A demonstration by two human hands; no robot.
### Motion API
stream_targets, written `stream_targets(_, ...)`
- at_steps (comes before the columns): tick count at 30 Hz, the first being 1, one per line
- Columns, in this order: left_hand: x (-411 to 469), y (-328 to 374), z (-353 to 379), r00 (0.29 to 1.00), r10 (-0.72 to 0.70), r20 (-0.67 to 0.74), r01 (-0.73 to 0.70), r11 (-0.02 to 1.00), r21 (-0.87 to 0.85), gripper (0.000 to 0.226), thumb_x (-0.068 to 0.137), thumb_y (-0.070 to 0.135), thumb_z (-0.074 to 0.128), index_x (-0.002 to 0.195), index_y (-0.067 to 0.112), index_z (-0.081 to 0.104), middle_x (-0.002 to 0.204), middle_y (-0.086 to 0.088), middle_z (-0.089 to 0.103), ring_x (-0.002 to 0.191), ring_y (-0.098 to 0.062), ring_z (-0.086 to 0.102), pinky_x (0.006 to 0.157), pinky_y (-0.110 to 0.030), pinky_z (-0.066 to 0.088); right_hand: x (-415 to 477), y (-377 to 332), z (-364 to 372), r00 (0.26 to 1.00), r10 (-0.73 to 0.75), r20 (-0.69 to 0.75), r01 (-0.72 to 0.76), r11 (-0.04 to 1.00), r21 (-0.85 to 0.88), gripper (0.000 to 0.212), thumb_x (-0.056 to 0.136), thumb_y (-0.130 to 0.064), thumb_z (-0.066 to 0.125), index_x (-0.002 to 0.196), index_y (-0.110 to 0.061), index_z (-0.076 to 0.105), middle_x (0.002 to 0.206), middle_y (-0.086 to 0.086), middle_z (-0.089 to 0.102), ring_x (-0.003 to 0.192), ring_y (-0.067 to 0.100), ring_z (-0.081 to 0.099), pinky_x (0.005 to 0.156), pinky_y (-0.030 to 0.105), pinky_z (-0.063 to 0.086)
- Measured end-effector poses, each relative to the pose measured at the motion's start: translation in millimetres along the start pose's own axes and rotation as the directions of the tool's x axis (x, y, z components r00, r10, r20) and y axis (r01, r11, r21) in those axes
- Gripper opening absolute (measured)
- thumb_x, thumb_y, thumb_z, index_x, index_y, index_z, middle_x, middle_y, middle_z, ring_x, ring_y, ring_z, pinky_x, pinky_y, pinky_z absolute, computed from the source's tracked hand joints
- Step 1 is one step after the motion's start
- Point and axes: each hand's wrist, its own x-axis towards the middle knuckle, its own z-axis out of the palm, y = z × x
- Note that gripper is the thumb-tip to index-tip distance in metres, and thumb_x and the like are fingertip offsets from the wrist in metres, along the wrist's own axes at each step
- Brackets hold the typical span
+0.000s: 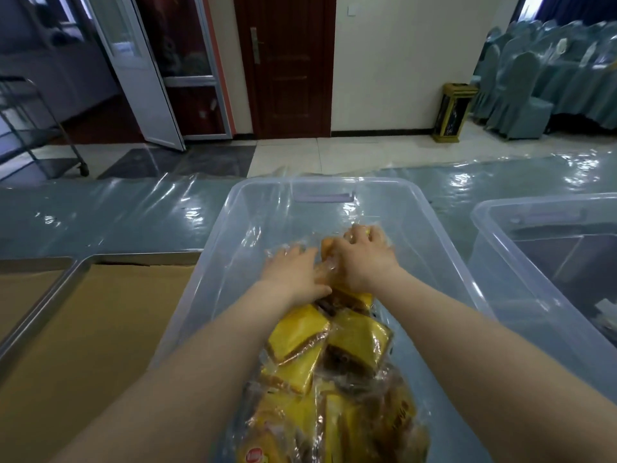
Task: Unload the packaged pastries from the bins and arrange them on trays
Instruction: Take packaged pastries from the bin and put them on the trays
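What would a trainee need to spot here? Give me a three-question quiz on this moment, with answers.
1. True or false: both hands are inside the same clear bin.
2. Multiple choice: the tray to the left of that bin holds (A) packaged pastries, (B) only a brown paper lining, (C) stacked plates.
3. Short answer: where do most of the packaged pastries lie in the bin, near the person or at the far end?

Key
1. True. The left hand and right hand both press on wrapped pastries in the middle bin.
2. B.
3. Near the person; the far end shows bare bin floor.
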Motion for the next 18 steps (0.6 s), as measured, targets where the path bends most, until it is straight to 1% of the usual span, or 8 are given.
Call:
stream_targets(3, 10.3, -5.0, 39.0, 0.995, -0.089, 0.044, 0.089, 0.996, -0.007, 0.096, 0.073, 0.062, 0.063, 0.147, 0.035, 0.009, 0.158, -0.008, -0.005, 0.143, -0.034, -0.003, 0.111, -0.058, 0.009, 8.3, 5.6, 22.0, 0.996, -0.01, 0.086, 0.012, 1.0, -0.027, 0.062, 0.081, -0.042, 0.061, 0.135, -0.041, 0.031, 0.157, 0.007, -0.013, 0.138, 0.049, -0.016, 0.101, 0.072, 0.019)
stream_targets(5, 14.0, -9.4, 55.9, 0.991, -0.134, 0.022, 0.134, 0.991, -0.01, 0.097, 0.072, 0.063, 0.063, 0.146, 0.041, 0.004, 0.156, -0.006, -0.017, 0.141, -0.036, -0.014, 0.109, -0.061, 0.004, 12.7, 9.2, 28.5, 0.991, -0.022, 0.129, 0.026, 0.999, -0.031, 0.068, 0.078, -0.046, 0.062, 0.137, -0.044, 0.029, 0.156, 0.007, -0.021, 0.136, 0.05, -0.023, 0.1, 0.074, 0.015)
stream_targets(7, 16.7, -17.7, 66.0, 0.982, -0.19, -0.019, 0.189, 0.981, -0.045, 0.095, 0.072, 0.063, 0.063, 0.145, 0.043, 0.006, 0.154, -0.005, -0.024, 0.139, -0.038, -0.02, 0.109, -0.061, 0.003, 15.2, 12.0, 31.0, 0.98, -0.04, 0.194, 0.044, 0.999, -0.019, 0.081, 0.071, -0.056, 0.066, 0.14, -0.049, 0.024, 0.155, 0.007, -0.025, 0.135, 0.05, -0.026, 0.1, 0.074, 0.013)
stream_targets(10, 15.6, -33.0, 76.6, 0.969, -0.247, -0.021, 0.241, 0.958, -0.154, 0.083, 0.078, 0.058, 0.062, 0.145, 0.04, 0.017, 0.152, -0.005, -0.028, 0.14, -0.043, -0.009, 0.111, -0.055, 0.017, 14.1, 11.7, 35.3, 0.973, -0.041, 0.226, 0.046, 0.999, -0.014, 0.096, 0.063, -0.063, 0.073, 0.143, -0.051, 0.02, 0.155, 0.005, -0.025, 0.136, 0.049, -0.025, 0.102, 0.072, 0.02)
stream_targets(12, 13.1, -38.5, 80.6, 0.967, -0.253, -0.023, 0.246, 0.954, -0.169, 0.066, 0.083, 0.055, 0.056, 0.141, 0.036, 0.031, 0.154, -0.005, -0.024, 0.139, -0.043, 0.009, 0.108, -0.051, 0.026, 12.1, 11.2, 38.5, 0.982, -0.031, 0.184, 0.034, 0.999, -0.009, 0.082, 0.071, -0.061, 0.069, 0.14, -0.048, 0.028, 0.156, 0.007, -0.021, 0.137, 0.049, -0.021, 0.102, 0.069, 0.024)
stream_targets(14, 10.6, -38.0, 79.8, 0.967, -0.249, -0.056, 0.237, 0.957, -0.165, 0.043, 0.09, 0.047, 0.05, 0.129, 0.029, 0.047, 0.157, -0.006, -0.012, 0.136, -0.039, 0.021, 0.106, -0.048, 0.033, 11.2, 10.9, 39.0, 0.99, -0.023, 0.137, 0.022, 1.0, 0.012, 0.057, 0.083, -0.049, 0.061, 0.135, -0.042, 0.038, 0.158, 0.008, -0.013, 0.139, 0.05, -0.014, 0.102, 0.066, 0.029)
stream_targets(16, 8.4, -34.2, 75.3, 0.966, -0.247, -0.083, 0.234, 0.962, -0.14, 0.032, 0.096, 0.034, 0.043, 0.126, 0.023, 0.049, 0.157, -0.008, 0.0, 0.133, -0.037, 0.028, 0.104, -0.047, 0.035, 11.0, 11.0, 37.3, 0.995, -0.012, 0.1, 0.009, 0.999, 0.036, 0.045, 0.09, -0.031, 0.054, 0.132, -0.037, 0.042, 0.157, 0.008, -0.001, 0.139, 0.048, -0.002, 0.1, 0.062, 0.035)
stream_targets(18, 6.0, -30.6, 69.5, 0.966, -0.237, -0.099, 0.228, 0.969, -0.096, 0.03, 0.098, 0.024, 0.039, 0.128, 0.018, 0.045, 0.157, -0.008, 0.006, 0.13, -0.036, 0.031, 0.102, -0.045, 0.036, 9.3, 10.8, 33.6, 0.998, 0.0, 0.069, -0.004, 0.999, 0.053, 0.045, 0.09, -0.019, 0.049, 0.133, -0.033, 0.043, 0.153, 0.008, 0.011, 0.137, 0.046, 0.011, 0.099, 0.056, 0.039)
